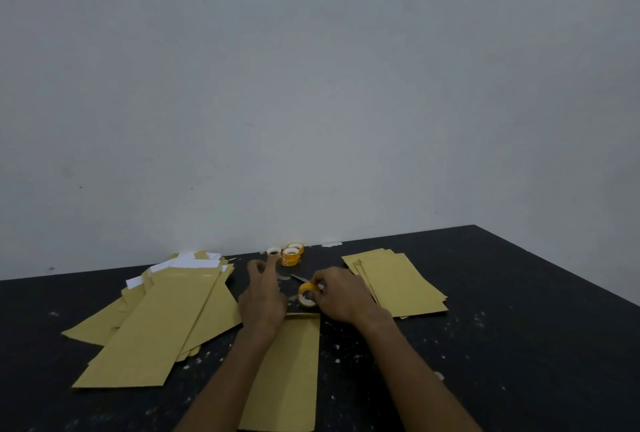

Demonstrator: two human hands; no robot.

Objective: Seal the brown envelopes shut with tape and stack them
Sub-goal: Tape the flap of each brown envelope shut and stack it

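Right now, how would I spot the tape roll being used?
On the black table, find the single brown envelope in the middle. Just beyond its far end, the right hand holds a yellow tape roll. The other rolls sit farther back by the wall, unheld.

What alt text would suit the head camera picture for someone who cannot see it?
A person's right hand grips a yellow tape roll just past a brown envelope on a black table, the left hand open beside it. Loose envelopes lie left, a neater stack right, spare tape rolls behind.
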